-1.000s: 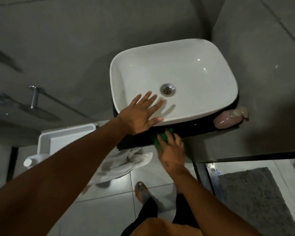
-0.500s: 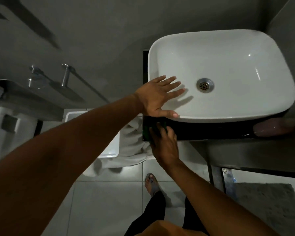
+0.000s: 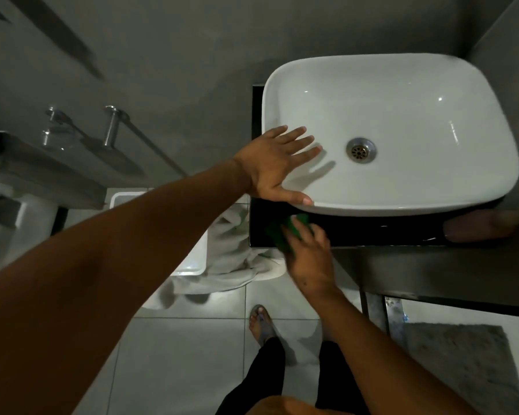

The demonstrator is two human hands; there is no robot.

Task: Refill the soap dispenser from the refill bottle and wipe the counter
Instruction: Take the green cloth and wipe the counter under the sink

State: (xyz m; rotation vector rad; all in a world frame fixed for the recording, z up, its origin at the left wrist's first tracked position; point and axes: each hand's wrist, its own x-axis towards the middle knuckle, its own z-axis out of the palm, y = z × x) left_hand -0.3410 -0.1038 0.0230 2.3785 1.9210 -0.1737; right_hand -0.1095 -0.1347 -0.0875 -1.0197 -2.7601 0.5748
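Observation:
A white basin [image 3: 417,202] sits on a black counter [image 3: 372,232]. My left hand [image 3: 277,163] lies flat on the basin's near left rim, fingers spread, holding nothing. My right hand [image 3: 307,253] presses a green cloth [image 3: 285,232] onto the counter's front left corner, below the basin. A pink soap dispenser [image 3: 477,227] lies blurred on the counter at the far right. No refill bottle is in view.
A white bin [image 3: 192,259] with a pale towel [image 3: 237,259] draped over it stands on the tiled floor left of the counter. A chrome rail [image 3: 111,127] is on the left wall. A grey mat [image 3: 468,363] lies at lower right. My foot [image 3: 261,323] is below.
The view has swung left, so the basin now sits further right. My right hand and the green cloth have slid along the counter's front toward its left corner. My left hand stays on the rim.

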